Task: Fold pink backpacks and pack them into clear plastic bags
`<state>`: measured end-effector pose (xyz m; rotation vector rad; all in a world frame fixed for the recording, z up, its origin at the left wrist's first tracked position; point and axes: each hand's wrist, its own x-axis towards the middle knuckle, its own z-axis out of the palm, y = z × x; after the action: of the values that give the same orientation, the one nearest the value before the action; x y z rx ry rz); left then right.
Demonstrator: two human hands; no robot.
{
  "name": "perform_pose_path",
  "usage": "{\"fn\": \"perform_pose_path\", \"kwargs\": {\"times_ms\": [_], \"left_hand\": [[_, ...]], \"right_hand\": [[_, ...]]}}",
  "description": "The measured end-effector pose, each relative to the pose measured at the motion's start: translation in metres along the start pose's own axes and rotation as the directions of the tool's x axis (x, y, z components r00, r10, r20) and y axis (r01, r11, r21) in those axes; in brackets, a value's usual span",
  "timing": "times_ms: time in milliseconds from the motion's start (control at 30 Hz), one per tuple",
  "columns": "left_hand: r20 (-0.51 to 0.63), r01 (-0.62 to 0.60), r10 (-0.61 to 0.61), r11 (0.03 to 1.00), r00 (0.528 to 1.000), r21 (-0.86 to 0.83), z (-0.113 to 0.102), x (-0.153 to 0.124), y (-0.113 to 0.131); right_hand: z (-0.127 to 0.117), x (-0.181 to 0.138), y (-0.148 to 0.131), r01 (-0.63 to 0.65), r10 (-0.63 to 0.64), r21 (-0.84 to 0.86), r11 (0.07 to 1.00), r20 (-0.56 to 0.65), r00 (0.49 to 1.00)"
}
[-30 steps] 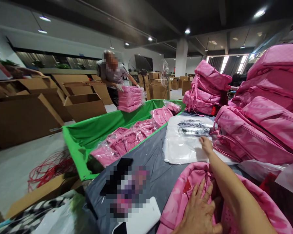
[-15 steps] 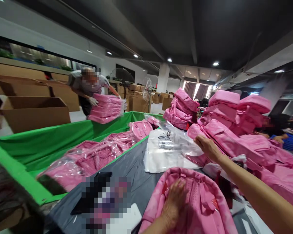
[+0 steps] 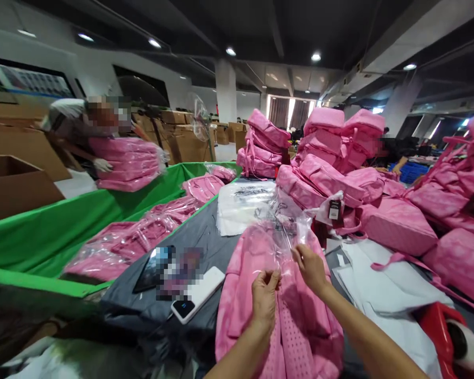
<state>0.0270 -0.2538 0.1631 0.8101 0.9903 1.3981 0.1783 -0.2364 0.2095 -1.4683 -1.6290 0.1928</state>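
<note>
A pink backpack [image 3: 237,310] lies in front of me on the grey-covered table, its straps facing up. Over its upper end spreads a clear plastic bag [image 3: 278,221]. My left hand [image 3: 265,297] is closed in a pinch at the near edge of this bag, above the backpack. To its right, my right hand [image 3: 310,268] also pinches the bag's edge, fingertips pressed together. Beyond the backpack lies a stack of flat clear bags [image 3: 237,210] with dark print.
At left stands a green-lined bin [image 3: 114,210] holding bagged pink backpacks [image 3: 130,239]. A co-worker [image 3: 69,123] leans there with a wrapped pink stack [image 3: 122,163]. A white power bank [image 3: 199,295], white sheets [image 3: 395,279], a red tape dispenser [image 3: 434,321] and piled backpacks [image 3: 324,137] surround me.
My right hand has drawn a clear bag from the stack toward me, over the backpack. My left hand has lifted off the backpack and now pinches the bag. The view has turned right.
</note>
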Motion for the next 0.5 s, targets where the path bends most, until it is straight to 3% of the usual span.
{"fn": "perform_pose_path", "kwargs": {"times_ms": [67, 133, 167, 200, 233, 267, 333, 367, 400, 500], "left_hand": [[0.004, -0.063, 0.063, 0.988, 0.998, 0.138, -0.021, -0.002, -0.002], [-0.026, -0.117, 0.127, 0.964, 0.992, 0.239, -0.038, -0.008, 0.003], [-0.041, -0.196, 0.222, 0.924, 0.974, 0.327, -0.044, -0.013, 0.008], [-0.038, -0.309, 0.361, 0.842, 0.932, 0.442, -0.048, -0.019, 0.015], [-0.002, -0.429, 0.521, 0.704, 0.853, 0.567, -0.050, -0.026, 0.022], [0.072, -0.525, 0.665, 0.514, 0.743, 0.678, -0.050, -0.031, 0.029], [0.254, -0.592, 0.809, 0.138, 0.530, 0.794, -0.048, -0.034, 0.045], [0.316, -0.572, 0.824, 0.013, 0.471, 0.820, -0.047, -0.029, 0.053], [0.353, -0.540, 0.822, -0.067, 0.447, 0.839, -0.048, -0.022, 0.060], [0.419, -0.477, 0.776, -0.176, 0.471, 0.861, -0.068, 0.010, 0.072]], "right_hand": [[0.001, 0.016, 0.007, -0.116, 0.120, 0.099, 0.988, -0.038, 0.992], [0.000, 0.035, 0.011, -0.150, 0.161, 0.141, 0.979, -0.071, 0.984], [0.001, 0.043, 0.011, -0.150, 0.165, 0.150, 0.977, -0.091, 0.982], [0.002, 0.048, 0.008, -0.139, 0.157, 0.153, 0.978, -0.110, 0.981], [0.005, 0.050, 0.003, -0.118, 0.137, 0.148, 0.982, -0.125, 0.983], [0.008, 0.048, -0.004, -0.092, 0.111, 0.141, 0.986, -0.133, 0.985], [0.017, 0.037, -0.022, -0.036, 0.052, 0.124, 0.992, -0.121, 0.991], [0.020, 0.029, -0.032, 0.010, -0.002, 0.098, 0.995, -0.088, 0.996], [0.023, 0.019, -0.041, 0.078, -0.076, 0.052, 0.996, -0.038, 0.996], [0.022, -0.007, -0.055, 0.354, -0.334, -0.175, 0.919, 0.135, 0.933]]}}
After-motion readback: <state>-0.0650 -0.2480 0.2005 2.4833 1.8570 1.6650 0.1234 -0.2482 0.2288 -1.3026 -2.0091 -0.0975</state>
